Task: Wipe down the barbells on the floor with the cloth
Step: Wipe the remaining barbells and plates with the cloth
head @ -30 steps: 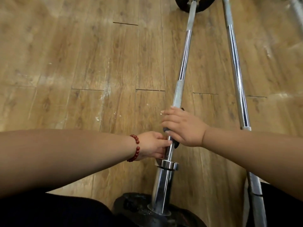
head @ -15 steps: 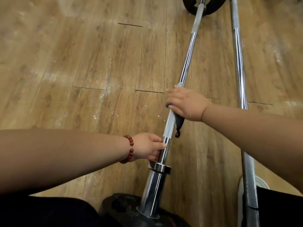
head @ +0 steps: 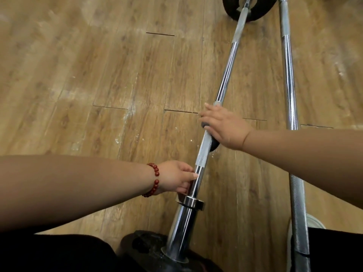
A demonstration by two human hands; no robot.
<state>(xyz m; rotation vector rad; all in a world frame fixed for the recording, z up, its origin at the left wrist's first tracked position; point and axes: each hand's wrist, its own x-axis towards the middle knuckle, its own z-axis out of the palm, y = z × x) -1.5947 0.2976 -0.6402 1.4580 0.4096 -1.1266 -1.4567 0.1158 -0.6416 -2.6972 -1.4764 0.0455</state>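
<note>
Wrapping barbell [head: 225,79], cloth [head: 213,145] seems mostly hidden under right hand [head: 225,124].

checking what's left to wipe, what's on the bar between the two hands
Nothing: in the head view, a bare knurled stretch of bar runs from the left hand to the right hand and its cloth.

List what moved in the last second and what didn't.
The right hand slid the cloth up the bar, away from the left hand, to the far end of the knurled grip. The left hand still holds the bar just above the collar; the second bar lies unmoved.
</note>
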